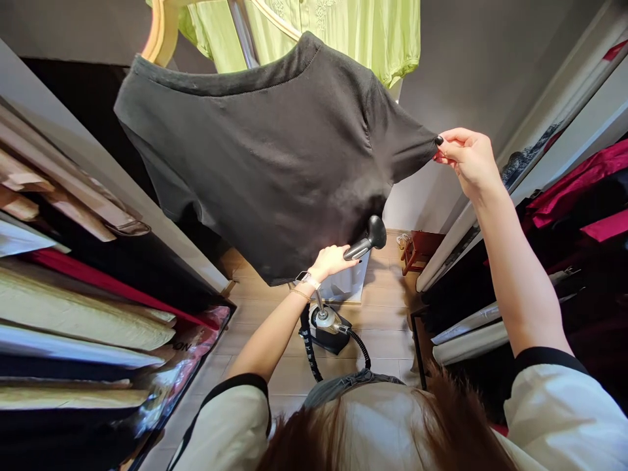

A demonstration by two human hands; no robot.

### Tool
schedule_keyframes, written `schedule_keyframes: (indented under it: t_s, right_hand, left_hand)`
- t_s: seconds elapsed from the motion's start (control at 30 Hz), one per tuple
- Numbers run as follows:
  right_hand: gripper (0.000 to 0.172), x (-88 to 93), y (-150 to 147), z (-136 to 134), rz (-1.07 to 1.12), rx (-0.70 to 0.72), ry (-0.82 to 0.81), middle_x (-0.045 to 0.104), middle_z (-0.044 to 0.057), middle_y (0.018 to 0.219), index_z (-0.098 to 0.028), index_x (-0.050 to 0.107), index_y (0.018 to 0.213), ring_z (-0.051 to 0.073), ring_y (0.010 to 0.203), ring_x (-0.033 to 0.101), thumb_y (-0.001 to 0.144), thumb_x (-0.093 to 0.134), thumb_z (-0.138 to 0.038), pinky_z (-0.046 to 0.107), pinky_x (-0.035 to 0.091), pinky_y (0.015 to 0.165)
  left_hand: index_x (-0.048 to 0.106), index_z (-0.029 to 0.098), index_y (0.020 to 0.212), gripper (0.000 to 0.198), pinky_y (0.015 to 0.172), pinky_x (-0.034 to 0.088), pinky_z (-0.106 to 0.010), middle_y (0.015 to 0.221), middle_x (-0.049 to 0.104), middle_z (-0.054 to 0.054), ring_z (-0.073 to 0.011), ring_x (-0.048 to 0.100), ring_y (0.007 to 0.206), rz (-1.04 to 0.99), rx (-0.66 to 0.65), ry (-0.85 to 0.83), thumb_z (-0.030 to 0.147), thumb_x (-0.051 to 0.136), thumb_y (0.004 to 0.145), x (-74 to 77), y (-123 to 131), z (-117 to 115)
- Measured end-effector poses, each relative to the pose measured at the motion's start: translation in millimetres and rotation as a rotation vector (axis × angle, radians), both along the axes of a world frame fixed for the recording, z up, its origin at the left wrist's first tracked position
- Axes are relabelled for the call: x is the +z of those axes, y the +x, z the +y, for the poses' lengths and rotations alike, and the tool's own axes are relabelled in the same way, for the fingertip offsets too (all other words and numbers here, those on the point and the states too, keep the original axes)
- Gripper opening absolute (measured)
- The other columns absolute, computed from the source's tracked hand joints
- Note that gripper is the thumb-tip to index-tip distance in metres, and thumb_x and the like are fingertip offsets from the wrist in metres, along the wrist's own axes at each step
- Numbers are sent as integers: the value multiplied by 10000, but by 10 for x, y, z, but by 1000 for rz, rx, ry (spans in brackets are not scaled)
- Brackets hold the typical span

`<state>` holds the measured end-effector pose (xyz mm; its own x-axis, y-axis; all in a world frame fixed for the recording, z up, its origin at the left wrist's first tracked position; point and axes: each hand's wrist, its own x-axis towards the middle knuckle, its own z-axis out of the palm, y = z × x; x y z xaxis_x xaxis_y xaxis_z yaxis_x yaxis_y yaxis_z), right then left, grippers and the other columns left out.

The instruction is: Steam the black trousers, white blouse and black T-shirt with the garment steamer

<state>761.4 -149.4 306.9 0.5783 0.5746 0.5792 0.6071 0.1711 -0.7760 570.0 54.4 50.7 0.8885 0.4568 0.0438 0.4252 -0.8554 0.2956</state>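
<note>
A black short-sleeved T-shirt [275, 157] hangs from a wooden hanger [164, 29] in front of me. My right hand [468, 157] pinches the edge of its right-hand sleeve and pulls it out to the side. Wrapped round the handle of a black garment steamer head [370, 239] is my left hand [333, 261], low at the shirt's right side. Pale steam shows against the cloth just above the steamer head. The steamer's base [326, 327] stands on the floor below, with a ribbed black hose attached.
Behind the T-shirt hangs a light green garment [343, 33] near a metal pole. Racks of clothes flank me, with pale garments [83, 304] at left and a dark red garment [579, 183] at right. A small wooden stool [419, 252] stands against the far wall.
</note>
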Motion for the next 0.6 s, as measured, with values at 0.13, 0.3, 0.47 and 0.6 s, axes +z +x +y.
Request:
schedule_keyframes:
  t_s: [0.13,0.3,0.47,0.6]
  right_hand:
    - [169,-51,29,47,60,80,57,627,19,696,-191,655,744,110,624,507,800,804,-248,342,441,717]
    - [147,-116,36,168,115,72,56,636,21,695,-175,667,752,109,653,529,814,799,-193,311,443,706]
    - [164,-171,-23,278,132,64,49,626,24,672,-195,661,719,115,651,505,806,800,-203,309,428,663]
    - [150,-232,11,370,162,136,107,625,38,700,-182,679,736,120,662,507,769,823,-209,332,421,690]
  left_hand:
    - [695,193,1055,560,791,508,-360,987,751,-162,-324,723,937,-42,131,20,697,527,879,-196,-196,-136]
    - [701,187,943,542,730,503,-364,890,752,-159,-334,729,881,-129,250,-152,701,541,878,-642,-485,-329]
    - [686,204,889,446,684,493,-327,816,748,-106,-267,720,787,-144,309,-422,636,577,890,-1118,-748,-519]
    - [711,212,978,399,741,515,-340,841,751,-76,-267,718,803,-202,170,-445,587,628,870,-1351,-924,-837]
